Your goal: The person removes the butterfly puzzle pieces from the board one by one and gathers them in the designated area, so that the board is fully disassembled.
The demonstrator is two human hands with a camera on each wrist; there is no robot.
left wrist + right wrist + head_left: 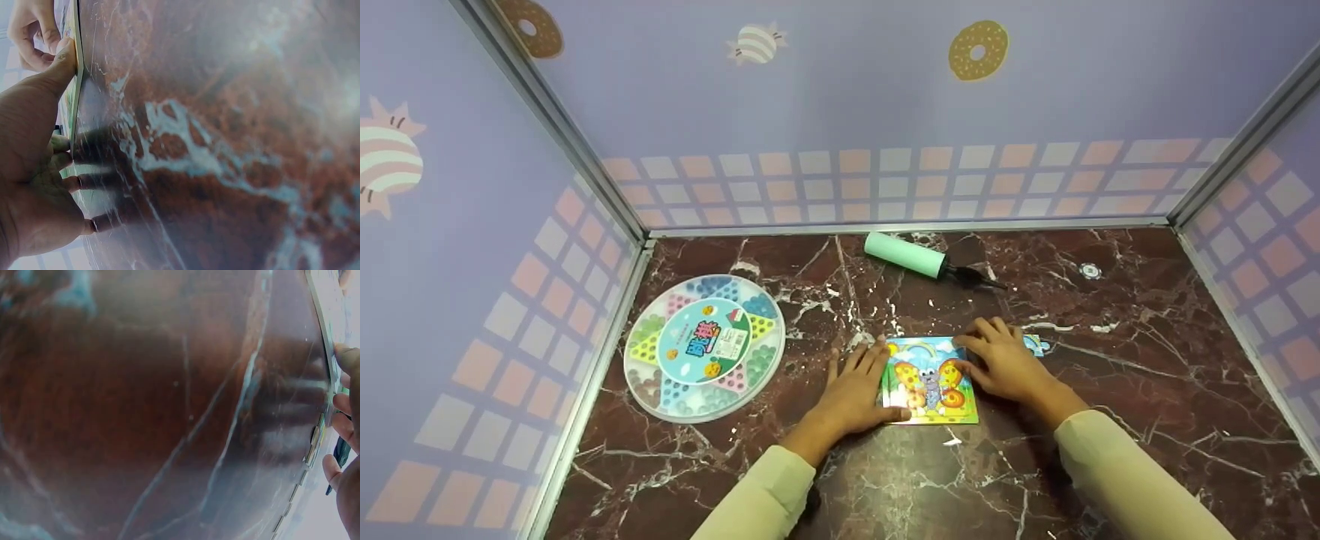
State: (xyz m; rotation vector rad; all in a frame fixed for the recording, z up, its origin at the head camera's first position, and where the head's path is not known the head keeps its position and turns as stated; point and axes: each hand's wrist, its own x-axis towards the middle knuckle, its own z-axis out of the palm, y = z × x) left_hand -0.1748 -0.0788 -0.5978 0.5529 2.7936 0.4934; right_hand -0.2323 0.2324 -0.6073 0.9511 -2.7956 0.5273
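A small jigsaw puzzle board [931,381] with a cartoon butterfly picture lies flat on the marble-patterned surface. My left hand [851,397] rests along its left side, fingers extended and thumb laid over the lower left corner. At the upper right corner, my right hand [1009,364] touches the board with slightly bent fingers, covering that corner. Whether a piece sits under those fingertips is hidden. Just beyond the right hand lies a loose blue puzzle piece [1036,345], partly covered by it. The board's thin edge [79,73] shows beside the thumb in the left wrist view.
A round Chinese checkers set [705,349] with coloured marbles lies to the left. Behind the puzzle is a mint-green hand pump [905,255] with a black end. A small round white disc [1090,271] lies at the back right. Patterned walls enclose three sides.
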